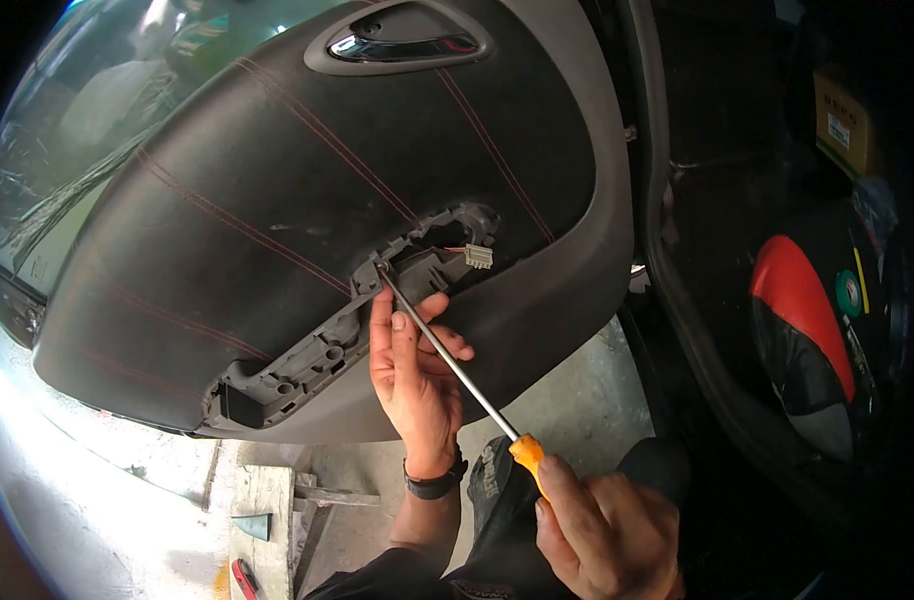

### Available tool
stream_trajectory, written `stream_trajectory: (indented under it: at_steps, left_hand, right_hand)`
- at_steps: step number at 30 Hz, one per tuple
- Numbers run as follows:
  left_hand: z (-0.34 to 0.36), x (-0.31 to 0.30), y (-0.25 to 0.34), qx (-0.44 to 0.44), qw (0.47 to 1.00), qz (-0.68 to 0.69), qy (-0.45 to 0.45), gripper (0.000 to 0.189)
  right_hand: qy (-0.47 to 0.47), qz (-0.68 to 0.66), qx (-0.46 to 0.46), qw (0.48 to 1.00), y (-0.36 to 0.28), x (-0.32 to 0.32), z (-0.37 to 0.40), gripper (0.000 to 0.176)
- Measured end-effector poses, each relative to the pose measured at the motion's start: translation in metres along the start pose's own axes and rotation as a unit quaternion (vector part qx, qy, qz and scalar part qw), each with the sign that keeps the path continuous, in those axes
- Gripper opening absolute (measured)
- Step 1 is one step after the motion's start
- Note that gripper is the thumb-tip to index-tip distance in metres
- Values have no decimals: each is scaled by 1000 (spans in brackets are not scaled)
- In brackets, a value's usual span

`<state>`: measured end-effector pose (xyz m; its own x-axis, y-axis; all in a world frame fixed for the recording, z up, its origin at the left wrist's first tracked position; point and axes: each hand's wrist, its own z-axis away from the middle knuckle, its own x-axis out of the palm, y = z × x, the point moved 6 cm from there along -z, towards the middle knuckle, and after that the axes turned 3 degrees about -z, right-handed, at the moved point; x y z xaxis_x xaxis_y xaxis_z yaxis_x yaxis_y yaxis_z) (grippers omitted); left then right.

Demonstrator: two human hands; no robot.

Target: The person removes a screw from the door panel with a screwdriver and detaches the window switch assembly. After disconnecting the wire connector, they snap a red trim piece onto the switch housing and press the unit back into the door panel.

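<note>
My right hand [612,530] is wrapped around the orange handle of a long screwdriver [467,383] at the lower right. Its steel shaft slants up and left, with the tip against the grey plastic armrest bracket [312,362] on the car door panel [307,180]. Just below that tip, my left hand [417,365] has its thumb and fingers about the shaft, some of them curled behind it. A pale wire connector [479,257] hangs out of the bracket's upper end, above my left fingers.
A chrome inner door handle [402,47] sits high on the panel. Below the door stands a wooden bench [262,500] with a red-handled tool [244,578] on it. To the right are a red and black seat [797,310], a tape roll [849,293] and a cardboard box [845,130].
</note>
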<state>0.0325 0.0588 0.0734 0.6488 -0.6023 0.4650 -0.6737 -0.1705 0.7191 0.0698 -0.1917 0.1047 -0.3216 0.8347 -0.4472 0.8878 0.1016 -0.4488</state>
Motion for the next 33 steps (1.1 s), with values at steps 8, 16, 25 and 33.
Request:
stream_trajectory:
  at_steps: [8, 16, 25, 33]
  left_hand:
    - [4, 2, -3, 2, 1000, -1, -13, 54]
    - [4, 5, -1, -6, 1000, -5, 0, 54]
    - [-1, 6, 3, 8, 1000, 16, 10, 56]
    - [6, 10, -1, 5, 999, 1, -31, 60]
  right_hand:
    - [5, 18, 34, 999, -6, -9, -8, 50]
    - [-26, 120, -2, 992, -13, -14, -18, 48]
    - [-32, 74, -10, 997, -9, -4, -7, 48]
    - [-37, 75, 14, 996, -5, -1, -2, 43]
